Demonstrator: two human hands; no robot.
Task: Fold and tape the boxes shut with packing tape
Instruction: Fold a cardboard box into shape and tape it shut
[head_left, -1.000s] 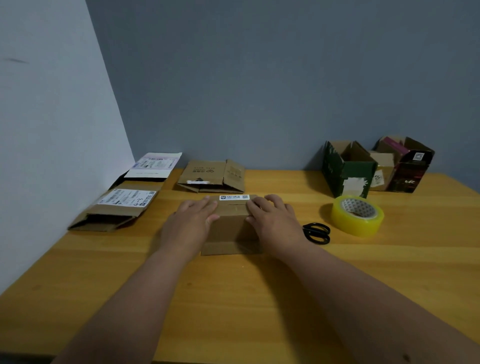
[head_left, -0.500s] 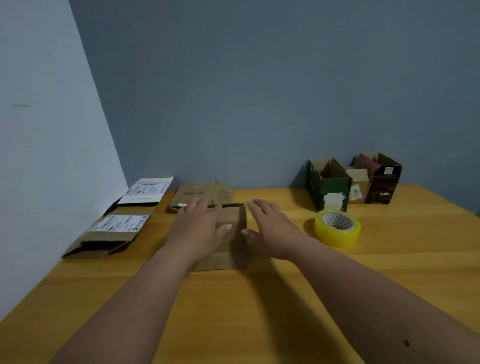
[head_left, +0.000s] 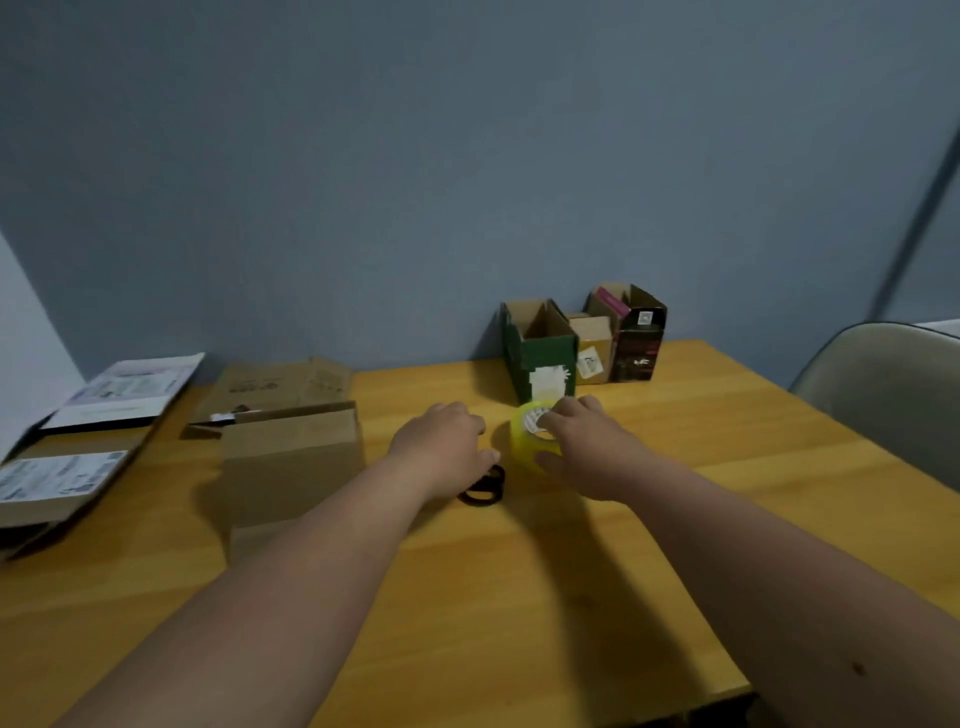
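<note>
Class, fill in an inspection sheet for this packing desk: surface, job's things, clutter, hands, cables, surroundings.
Surface: wooden table, bare at the near side.
Job's things: brown box left of centre; yellow tape roll; black scissors.
Clutter: flattened boxes at left; open boxes by the wall.
Hands: right hand grips the tape roll; left hand rests over the scissors, grip unclear.
Cables: nothing seen.
Surroundings: grey-blue wall; chair at right.

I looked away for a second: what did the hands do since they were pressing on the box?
Both hands left the brown box and moved right. The right hand now grips the yellow tape roll; the left hand hovers over the black scissors, holding nothing. The box stays put, untaped.
</note>
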